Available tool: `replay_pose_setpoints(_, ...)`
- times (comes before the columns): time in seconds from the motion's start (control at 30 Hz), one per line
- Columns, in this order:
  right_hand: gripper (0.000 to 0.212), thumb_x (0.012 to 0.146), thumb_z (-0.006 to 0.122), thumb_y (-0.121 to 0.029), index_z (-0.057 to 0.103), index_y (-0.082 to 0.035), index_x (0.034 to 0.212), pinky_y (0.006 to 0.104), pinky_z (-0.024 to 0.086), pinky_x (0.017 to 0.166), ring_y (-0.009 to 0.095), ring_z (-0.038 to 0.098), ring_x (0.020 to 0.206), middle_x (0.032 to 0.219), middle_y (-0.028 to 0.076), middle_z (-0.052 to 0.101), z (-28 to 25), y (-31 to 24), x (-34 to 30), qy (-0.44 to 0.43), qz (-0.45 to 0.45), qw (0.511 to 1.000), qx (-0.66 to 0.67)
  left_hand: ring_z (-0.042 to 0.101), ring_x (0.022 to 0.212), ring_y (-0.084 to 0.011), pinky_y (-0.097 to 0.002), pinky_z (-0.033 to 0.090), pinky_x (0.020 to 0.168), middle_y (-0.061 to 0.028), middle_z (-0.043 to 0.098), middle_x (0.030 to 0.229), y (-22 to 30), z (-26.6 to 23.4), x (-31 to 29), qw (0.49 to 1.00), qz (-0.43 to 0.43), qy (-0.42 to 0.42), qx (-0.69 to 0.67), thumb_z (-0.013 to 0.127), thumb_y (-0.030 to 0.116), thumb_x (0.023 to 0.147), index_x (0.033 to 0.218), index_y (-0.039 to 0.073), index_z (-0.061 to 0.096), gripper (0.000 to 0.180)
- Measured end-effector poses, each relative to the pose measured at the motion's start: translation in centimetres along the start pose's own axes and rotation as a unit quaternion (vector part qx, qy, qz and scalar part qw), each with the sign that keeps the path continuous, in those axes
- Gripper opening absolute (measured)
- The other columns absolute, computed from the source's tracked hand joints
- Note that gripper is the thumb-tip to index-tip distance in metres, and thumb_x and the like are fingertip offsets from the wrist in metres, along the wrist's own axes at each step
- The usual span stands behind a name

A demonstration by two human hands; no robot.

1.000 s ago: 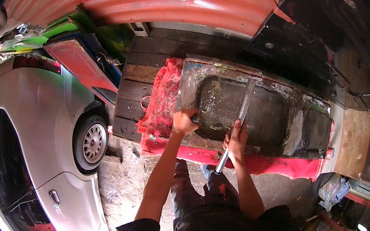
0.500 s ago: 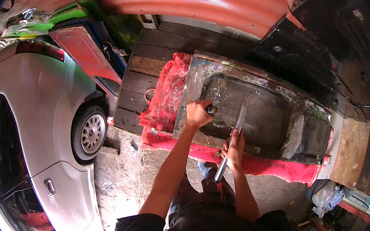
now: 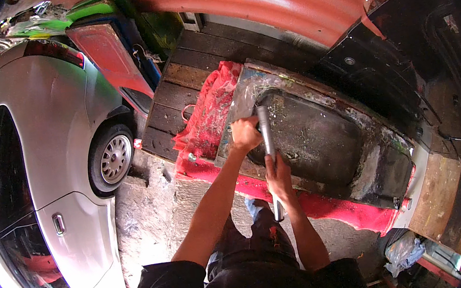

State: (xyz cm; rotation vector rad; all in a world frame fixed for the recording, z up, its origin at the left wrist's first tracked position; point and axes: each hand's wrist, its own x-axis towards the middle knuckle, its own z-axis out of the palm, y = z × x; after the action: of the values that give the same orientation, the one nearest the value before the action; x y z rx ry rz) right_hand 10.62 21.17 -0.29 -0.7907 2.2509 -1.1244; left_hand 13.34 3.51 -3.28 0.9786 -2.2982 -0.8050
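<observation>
A dark, worn metal vehicle panel [image 3: 318,142] with a recessed middle lies in front of me, dirt and flakes scattered over it. Over its left part, my left hand [image 3: 245,134] is closed in a fist around a short dark tool with a round end; the tool is mostly hidden now. My right hand [image 3: 278,175] grips a silver metal bar [image 3: 266,137] around its middle. The bar's far end overlaps the tool beside my left fist; whether they touch I cannot tell. Its near end points back at my legs.
Red cloth [image 3: 209,109] lies under the panel on a dark plank table [image 3: 159,115]. A silver car [image 3: 56,135] stands at the left, with a red panel [image 3: 103,53] leaning behind it. A large black panel [image 3: 379,47] leans at the right, below a red corrugated wall [image 3: 248,0].
The metal bar has swung left and now stands more upright, its far end at my left fist. My right hand has moved left and slightly farther away. The left hand stays nearly in place.
</observation>
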Motion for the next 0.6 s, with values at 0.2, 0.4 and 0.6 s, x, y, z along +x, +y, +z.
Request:
replay_pose_setpoints(0.2, 0.035, 0.1, 0.041, -0.049, 0.041, -0.014, 0.097, 0.0258, 0.028, 0.03, 0.008, 0.033, 0.033, 0.052, -0.001, 0.037, -5.6, -7.1, 1.2, 0.092, 0.147, 0.926, 0.334, 0.066, 0.073, -0.0339, -0.0439, 0.052, 0.064, -0.0098, 0.068, 0.078, -0.6, -1.3, -0.1, 0.999, -0.013, 0.024, -0.042, 0.071, 0.02, 0.056, 0.086, 0.015, 0.069, 0.03)
replay_pose_setpoints(0.4, 0.038, 0.099, 0.042, -0.053, 0.042, -0.015, 0.098, 0.0254, 0.026, 0.032, 0.008, 0.031, 0.033, 0.053, -0.001, 0.038, -8.0, -8.6, 1.5, 0.127, 0.101, 0.914, 0.372, 0.067, 0.071, -0.0316, -0.0386, 0.053, 0.063, -0.011, 0.069, 0.077, 0.5, -0.9, -0.2, 0.998, 0.02, 0.027, -0.055, 0.074, 0.017, 0.058, 0.085, 0.011, 0.071, 0.029)
replay_pose_setpoints(0.6, 0.035, 0.1, 0.042, -0.046, 0.037, -0.013, 0.089, 0.0269, 0.029, 0.031, 0.01, 0.035, 0.033, 0.051, 0.0, 0.037, -6.6, -8.5, 0.1, 0.087, 0.163, 0.908, 0.377, 0.065, 0.072, -0.0331, -0.0427, 0.051, 0.063, -0.0107, 0.068, 0.078, 0.0, -0.6, 0.0, 0.994, 0.001, 0.053, -0.097, 0.07, 0.017, 0.057, 0.087, 0.014, 0.07, 0.03)
